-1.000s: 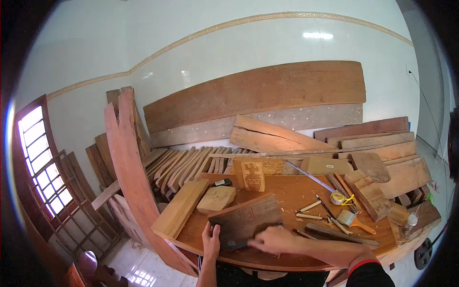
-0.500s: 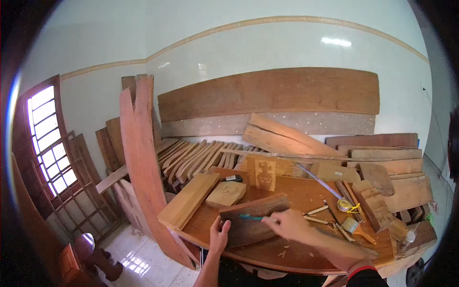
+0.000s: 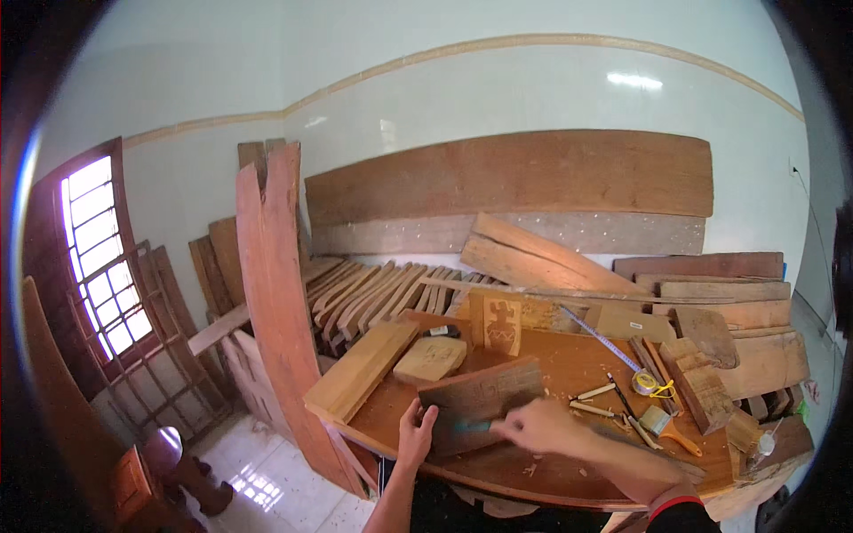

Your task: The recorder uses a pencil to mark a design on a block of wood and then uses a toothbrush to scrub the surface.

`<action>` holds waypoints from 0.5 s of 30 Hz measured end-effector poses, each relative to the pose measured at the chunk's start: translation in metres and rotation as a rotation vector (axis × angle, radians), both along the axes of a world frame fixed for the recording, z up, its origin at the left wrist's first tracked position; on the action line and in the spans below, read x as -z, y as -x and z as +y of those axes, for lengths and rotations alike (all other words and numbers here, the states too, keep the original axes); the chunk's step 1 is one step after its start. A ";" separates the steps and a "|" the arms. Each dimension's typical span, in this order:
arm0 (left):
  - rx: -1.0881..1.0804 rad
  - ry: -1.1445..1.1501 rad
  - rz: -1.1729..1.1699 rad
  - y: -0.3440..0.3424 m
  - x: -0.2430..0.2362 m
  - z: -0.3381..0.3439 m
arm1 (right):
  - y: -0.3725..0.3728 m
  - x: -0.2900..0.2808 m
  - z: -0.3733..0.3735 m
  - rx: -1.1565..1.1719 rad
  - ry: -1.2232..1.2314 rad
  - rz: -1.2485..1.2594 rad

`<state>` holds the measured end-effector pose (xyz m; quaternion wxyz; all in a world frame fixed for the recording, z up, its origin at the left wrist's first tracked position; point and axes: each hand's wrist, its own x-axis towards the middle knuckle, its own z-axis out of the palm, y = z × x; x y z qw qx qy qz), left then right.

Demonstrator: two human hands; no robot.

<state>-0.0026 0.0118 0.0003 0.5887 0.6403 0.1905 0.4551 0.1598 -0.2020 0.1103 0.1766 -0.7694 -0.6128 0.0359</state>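
A dark rectangular wood panel [image 3: 484, 395] lies on the brown workbench [image 3: 569, 369], its surface faintly carved. My left hand [image 3: 415, 435] presses on the panel's lower left corner. My right hand [image 3: 542, 426] grips a tool with a teal handle [image 3: 471, 425] and holds it against the panel's lower edge. A small upright plaque with a carved figure [image 3: 502, 324] stands behind the panel. A pale wood block [image 3: 430, 359] and a long light plank [image 3: 362, 369] lie to the left.
Chisels [image 3: 595, 400], a tape measure [image 3: 641, 383] with its blade pulled out, and a brush [image 3: 666, 426] lie at the right of the bench. Planks and slabs [image 3: 511, 182] lean on the wall. A tall board [image 3: 277, 302] stands left; a window [image 3: 98, 258] is beyond.
My view has tilted downward and closer to the bench. My right hand has moved left along the panel's lower edge with the teal-handled tool. My left hand stays on the panel's corner.
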 end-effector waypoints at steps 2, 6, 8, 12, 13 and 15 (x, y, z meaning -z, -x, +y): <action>0.044 -0.010 -0.040 0.004 -0.001 -0.004 | -0.017 -0.001 0.001 0.078 -0.192 -0.007; -0.010 0.022 0.019 -0.004 -0.011 -0.007 | 0.007 0.041 0.006 -0.067 0.212 0.019; -0.064 -0.085 -0.031 -0.002 0.001 -0.001 | 0.004 0.024 0.007 -0.056 0.158 0.033; -0.072 -0.119 0.106 -0.003 0.011 0.013 | -0.010 0.020 0.007 0.064 -0.166 0.079; -0.045 -0.089 0.020 -0.007 -0.001 0.003 | -0.001 0.030 0.007 -0.003 -0.083 0.049; -0.045 -0.042 -0.047 -0.009 -0.007 0.000 | 0.003 0.034 0.012 -0.077 0.008 0.040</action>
